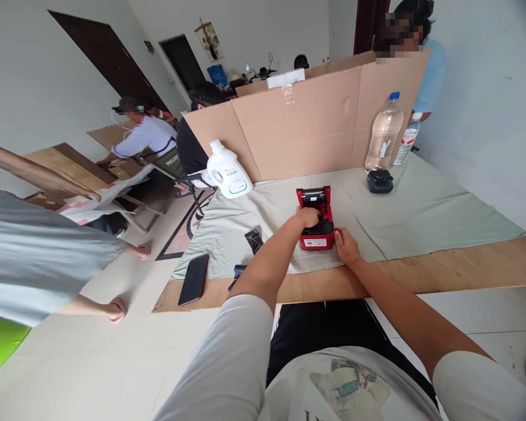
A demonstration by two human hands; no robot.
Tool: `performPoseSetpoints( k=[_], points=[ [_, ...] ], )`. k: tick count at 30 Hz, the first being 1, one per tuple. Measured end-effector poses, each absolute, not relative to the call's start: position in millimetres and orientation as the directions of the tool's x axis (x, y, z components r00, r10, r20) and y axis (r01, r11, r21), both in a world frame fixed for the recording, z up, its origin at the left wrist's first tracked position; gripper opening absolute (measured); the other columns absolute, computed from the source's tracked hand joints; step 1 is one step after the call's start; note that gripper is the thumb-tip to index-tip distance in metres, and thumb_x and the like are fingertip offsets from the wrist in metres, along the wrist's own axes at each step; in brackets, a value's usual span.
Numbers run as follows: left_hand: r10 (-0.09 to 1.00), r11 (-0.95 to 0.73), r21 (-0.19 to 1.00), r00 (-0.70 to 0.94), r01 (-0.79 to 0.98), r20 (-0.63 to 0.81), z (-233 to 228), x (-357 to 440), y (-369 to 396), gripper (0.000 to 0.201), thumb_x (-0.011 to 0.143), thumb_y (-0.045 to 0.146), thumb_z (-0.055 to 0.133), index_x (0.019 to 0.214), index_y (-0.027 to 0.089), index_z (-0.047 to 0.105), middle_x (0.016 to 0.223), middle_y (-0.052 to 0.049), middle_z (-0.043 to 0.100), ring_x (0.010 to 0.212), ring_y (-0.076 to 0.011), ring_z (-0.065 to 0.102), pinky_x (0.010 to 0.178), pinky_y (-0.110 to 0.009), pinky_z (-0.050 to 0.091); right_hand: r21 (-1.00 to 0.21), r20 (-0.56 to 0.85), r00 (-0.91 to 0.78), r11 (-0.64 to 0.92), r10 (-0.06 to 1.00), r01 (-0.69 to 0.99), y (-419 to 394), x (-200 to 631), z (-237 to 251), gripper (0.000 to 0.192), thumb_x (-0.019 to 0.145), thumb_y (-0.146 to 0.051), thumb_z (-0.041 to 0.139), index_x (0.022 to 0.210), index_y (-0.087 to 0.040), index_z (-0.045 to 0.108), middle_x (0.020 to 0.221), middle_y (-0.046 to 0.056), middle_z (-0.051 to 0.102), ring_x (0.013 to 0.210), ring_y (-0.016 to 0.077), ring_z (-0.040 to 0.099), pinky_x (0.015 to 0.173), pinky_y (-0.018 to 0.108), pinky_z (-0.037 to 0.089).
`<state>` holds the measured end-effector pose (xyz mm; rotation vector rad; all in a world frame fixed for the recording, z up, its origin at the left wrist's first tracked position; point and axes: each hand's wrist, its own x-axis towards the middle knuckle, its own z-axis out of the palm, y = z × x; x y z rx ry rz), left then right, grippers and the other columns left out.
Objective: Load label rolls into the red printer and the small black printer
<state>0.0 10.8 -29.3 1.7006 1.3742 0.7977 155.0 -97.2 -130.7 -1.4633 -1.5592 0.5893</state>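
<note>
A small red printer (316, 241) with a white label on its front stands on the cloth with its lid (314, 194) raised. My left hand (307, 217) reaches into its dark inside from the left, fingers curled downward; their tips and anything between them are hidden. Against the right side of the body, near the front corner, my right hand (346, 246) grips the printer. Left of it lie a small black piece with pale lines (254, 240) and a dark object (239, 271), partly covered by my left forearm.
A phone (193, 279) lies at the table's left front corner. A white jug (228, 170) stands back left; two bottles (384, 132) and a black case (380, 182) are back right. A cardboard screen (302, 128) borders the far side. A person (39, 245) stands at left.
</note>
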Motion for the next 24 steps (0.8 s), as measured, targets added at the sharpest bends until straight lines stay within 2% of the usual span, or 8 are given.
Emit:
performPoseSetpoints(
  k=[4, 7, 11, 15, 17, 20, 22, 24],
  points=[
    [0.969, -0.093, 0.815, 0.239, 0.572, -0.057, -37, 9, 18, 0.029, 0.045, -0.003, 0.071, 0.043, 0.021, 0.054, 0.064, -0.01, 0.066, 0.12, -0.043, 0.056, 0.115, -0.058, 0.018, -0.805, 0.29, 0.088, 0.193, 0.953, 0.562, -96, 157, -132, 0.049, 0.095, -0.055, 0.027, 0.106, -0.021, 0.061, 0.105, 0.014, 0.071, 0.1, 0.0288, 0.064, 0.091, 0.046, 0.05],
    [0.973, -0.11, 0.768, 0.226, 0.631, -0.046, -37, 7, 15, 0.027, 0.045, 0.0, 0.074, 0.046, 0.02, 0.055, 0.063, -0.008, 0.065, 0.115, -0.0405, 0.059, 0.115, -0.056, 0.02, -0.793, 0.293, 0.083, 0.193, 0.953, 0.578, -94, 158, -134, 0.051, 0.096, -0.056, 0.025, 0.105, -0.021, 0.06, 0.105, 0.015, 0.07, 0.101, 0.0296, 0.063, 0.092, 0.047, 0.049],
    [0.973, -0.162, 0.73, 0.232, 0.664, 0.004, -31, -2, 2, 0.026, 0.049, 0.005, 0.078, 0.066, 0.02, 0.064, 0.074, -0.004, 0.068, 0.107, -0.0346, 0.061, 0.114, -0.053, 0.025, -0.782, 0.289, 0.072, 0.192, 0.955, 0.593, -92, 158, -134, 0.052, 0.095, -0.057, 0.025, 0.103, -0.021, 0.061, 0.104, 0.016, 0.069, 0.1, 0.0308, 0.063, 0.09, 0.048, 0.049],
    [0.961, -0.223, 0.726, 0.273, 0.651, 0.05, -22, -10, -9, 0.035, 0.056, 0.009, 0.077, 0.088, 0.019, 0.067, 0.088, -0.004, 0.069, 0.096, -0.0263, 0.063, 0.103, -0.043, 0.041, -0.77, 0.271, 0.075, 0.17, 0.96, 0.615, -92, 157, -134, 0.052, 0.095, -0.055, 0.024, 0.103, -0.019, 0.061, 0.104, 0.017, 0.07, 0.099, 0.0319, 0.063, 0.088, 0.049, 0.05],
    [0.951, -0.259, 0.765, 0.295, 0.59, 0.094, -16, -15, -12, 0.033, 0.06, 0.011, 0.074, 0.092, 0.017, 0.066, 0.09, -0.003, 0.069, 0.091, -0.0217, 0.063, 0.097, -0.037, 0.046, -0.765, 0.267, 0.078, 0.161, 0.961, 0.623, -92, 156, -133, 0.053, 0.095, -0.055, 0.023, 0.102, -0.019, 0.06, 0.103, 0.018, 0.07, 0.098, 0.0317, 0.064, 0.088, 0.048, 0.05],
    [0.932, -0.279, 0.884, 0.327, 0.375, 0.156, -2, -38, -17, 0.028, 0.064, 0.011, 0.07, 0.092, 0.015, 0.066, 0.093, -0.004, 0.069, 0.09, -0.0192, 0.063, 0.094, -0.035, 0.048, -0.765, 0.257, 0.082, 0.151, 0.963, 0.625, -92, 156, -132, 0.052, 0.095, -0.056, 0.023, 0.103, -0.02, 0.061, 0.102, 0.017, 0.07, 0.098, 0.0306, 0.064, 0.088, 0.046, 0.05],
    [0.929, -0.229, 0.949, 0.339, 0.217, 0.147, 6, -73, -23, 0.031, 0.064, 0.012, 0.071, 0.094, 0.015, 0.067, 0.094, -0.005, 0.07, 0.089, -0.0195, 0.065, 0.094, -0.038, 0.049, -0.766, 0.252, 0.084, 0.146, 0.964, 0.626, -93, 156, -132, 0.051, 0.095, -0.056, 0.024, 0.103, -0.02, 0.06, 0.102, 0.016, 0.071, 0.099, 0.0301, 0.064, 0.088, 0.045, 0.05],
    [0.95, -0.142, 0.974, 0.301, 0.175, 0.084, 10, -123, -33, 0.036, 0.059, 0.01, 0.076, 0.095, 0.014, 0.069, 0.092, -0.007, 0.071, 0.087, -0.0209, 0.066, 0.094, -0.041, 0.05, -0.765, 0.261, 0.085, 0.153, 0.961, 0.626, -93, 157, -132, 0.051, 0.096, -0.056, 0.024, 0.103, -0.021, 0.061, 0.103, 0.016, 0.071, 0.098, 0.0299, 0.064, 0.088, 0.044, 0.049]
  ],
)
